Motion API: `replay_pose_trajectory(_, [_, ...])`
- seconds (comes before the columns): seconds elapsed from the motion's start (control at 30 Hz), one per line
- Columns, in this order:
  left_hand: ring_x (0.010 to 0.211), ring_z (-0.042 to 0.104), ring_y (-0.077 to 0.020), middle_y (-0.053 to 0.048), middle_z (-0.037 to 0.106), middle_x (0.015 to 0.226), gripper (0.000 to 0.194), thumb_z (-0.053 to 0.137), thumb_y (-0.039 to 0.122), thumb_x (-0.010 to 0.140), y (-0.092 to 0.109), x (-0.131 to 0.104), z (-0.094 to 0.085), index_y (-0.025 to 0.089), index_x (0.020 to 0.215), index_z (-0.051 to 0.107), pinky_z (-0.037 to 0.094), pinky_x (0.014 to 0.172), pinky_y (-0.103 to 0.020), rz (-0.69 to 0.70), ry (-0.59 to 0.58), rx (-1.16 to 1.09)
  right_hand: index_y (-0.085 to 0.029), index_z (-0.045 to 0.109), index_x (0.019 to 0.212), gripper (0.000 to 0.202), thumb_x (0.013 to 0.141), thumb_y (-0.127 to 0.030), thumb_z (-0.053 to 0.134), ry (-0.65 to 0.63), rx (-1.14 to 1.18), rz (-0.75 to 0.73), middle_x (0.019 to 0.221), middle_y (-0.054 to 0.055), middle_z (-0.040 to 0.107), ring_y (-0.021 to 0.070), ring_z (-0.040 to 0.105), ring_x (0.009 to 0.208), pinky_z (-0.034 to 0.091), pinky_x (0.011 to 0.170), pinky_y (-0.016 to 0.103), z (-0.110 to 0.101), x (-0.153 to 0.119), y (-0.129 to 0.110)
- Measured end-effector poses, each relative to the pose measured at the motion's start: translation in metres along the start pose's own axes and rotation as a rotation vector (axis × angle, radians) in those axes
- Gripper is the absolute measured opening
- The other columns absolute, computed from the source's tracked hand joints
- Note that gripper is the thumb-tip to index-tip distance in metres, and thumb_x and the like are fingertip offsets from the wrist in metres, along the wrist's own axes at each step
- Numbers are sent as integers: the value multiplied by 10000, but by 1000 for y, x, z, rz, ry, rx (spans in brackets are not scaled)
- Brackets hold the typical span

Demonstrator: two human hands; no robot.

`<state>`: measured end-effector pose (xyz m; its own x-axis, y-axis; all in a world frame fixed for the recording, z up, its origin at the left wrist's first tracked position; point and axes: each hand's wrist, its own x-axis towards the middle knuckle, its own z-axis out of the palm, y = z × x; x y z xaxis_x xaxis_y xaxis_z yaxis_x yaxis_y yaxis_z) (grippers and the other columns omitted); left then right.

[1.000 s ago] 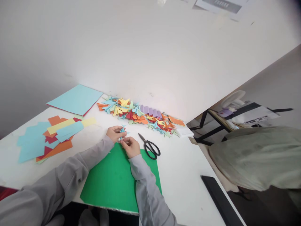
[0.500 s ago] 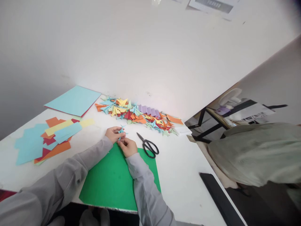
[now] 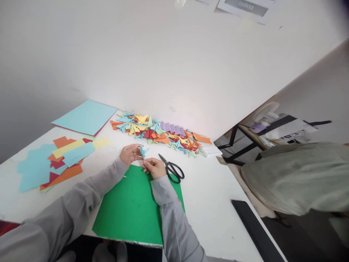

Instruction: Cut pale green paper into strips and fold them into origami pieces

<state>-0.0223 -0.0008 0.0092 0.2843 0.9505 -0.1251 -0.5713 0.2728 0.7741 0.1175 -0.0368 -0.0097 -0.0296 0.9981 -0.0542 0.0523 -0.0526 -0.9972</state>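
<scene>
Both hands pinch a small light-blue folded paper figure just above the far edge of a green sheet. My left hand grips its left side. My right hand holds its lower right tip, fingers closed. Black scissors lie on the white table right beside my right hand. Grey sleeves cover both arms.
A row of many-coloured folded paper figures runs along the wall. A light-blue sheet stack and loose coloured paper pieces lie at the left. A black flat object sits near the table's right edge. Another person's shoulder in pale cloth is at the right.
My right hand has shifted to the right, closer to the scissors. The blue figure now stands out between the two hands.
</scene>
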Motion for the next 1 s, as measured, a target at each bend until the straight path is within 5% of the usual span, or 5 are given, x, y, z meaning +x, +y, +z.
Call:
replay_pose_trajectory(0.33, [502, 580, -146, -26, 598, 593, 414, 780, 317, 477, 10, -4, -4, 77, 782, 635, 520, 472, -304, -1, -48, 180, -141, 641, 581, 269, 466, -355, 757, -28, 154, 66, 484, 12, 629, 83, 514, 360, 360, 343, 183, -10, -1, -4])
replay_pose_trajectory(0.6, [519, 591, -133, 2, 612, 585, 495, 825, 196, 347, 3, -1, -10, 93, 784, 617, 516, 477, -271, -97, -110, 360, -169, 604, 580, 303, 484, -420, 743, 107, 287, 34, 489, -30, 612, 67, 474, 350, 343, 326, 185, -15, 7, 3])
replay_pose_trajectory(0.87, [551, 611, -145, -30, 652, 630, 474, 795, 222, 445, -10, -9, -3, 65, 848, 603, 526, 551, -303, -98, -300, 485, -175, 598, 602, 310, 473, -414, 747, 177, 320, -12, 474, -42, 598, 76, 476, 369, 344, 343, 196, -7, 4, -1])
replay_pose_trajectory(1.0, [600, 624, -156, -47, 665, 651, 408, 777, 249, 483, -9, -8, -3, 79, 823, 628, 523, 556, -284, -78, -292, 489, -172, 599, 600, 317, 473, -423, 745, 174, 318, -6, 469, -38, 593, 79, 473, 369, 347, 346, 201, -10, 4, -2])
